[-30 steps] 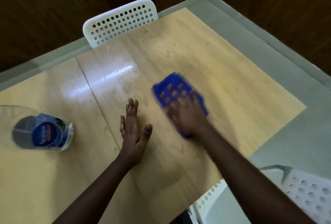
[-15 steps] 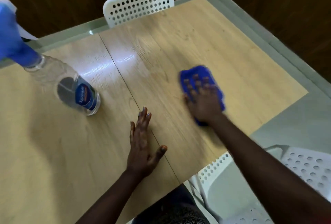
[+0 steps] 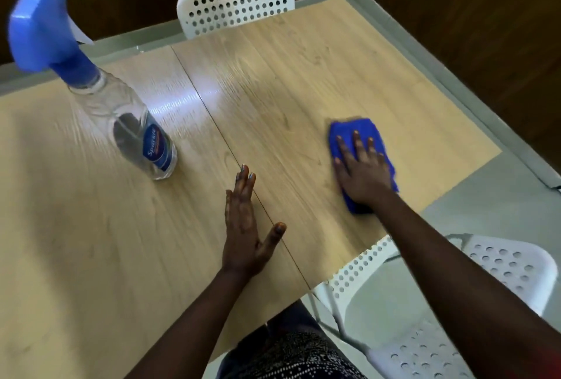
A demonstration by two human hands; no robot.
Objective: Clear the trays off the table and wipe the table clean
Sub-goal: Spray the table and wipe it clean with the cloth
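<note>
Standing upright at ten o'clock on the wooden table (image 3: 349, 69), a clear spray bottle (image 3: 133, 133) carries a blue trigger head. Near six o'clock the left hand (image 3: 246, 227) lies flat on the tabletop, fingers straight and together, thumb apart, gripping nothing. At three o'clock the right hand (image 3: 362, 169) presses a blue cloth (image 3: 358, 128) down, fingers spread over it. White perforated chairs (image 3: 236, 2) sit at twelve and five o'clock.

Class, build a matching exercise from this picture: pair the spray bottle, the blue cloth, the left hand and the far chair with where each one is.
Things:
1. spray bottle
2. blue cloth
3. left hand
4. far chair

Places:
A. under the right hand
B. pushed in at the table's far edge
C. flat on the table, by its seam
D. standing on the table's left half

Pairs: 1-D, 2-A, 3-C, 4-B
</note>
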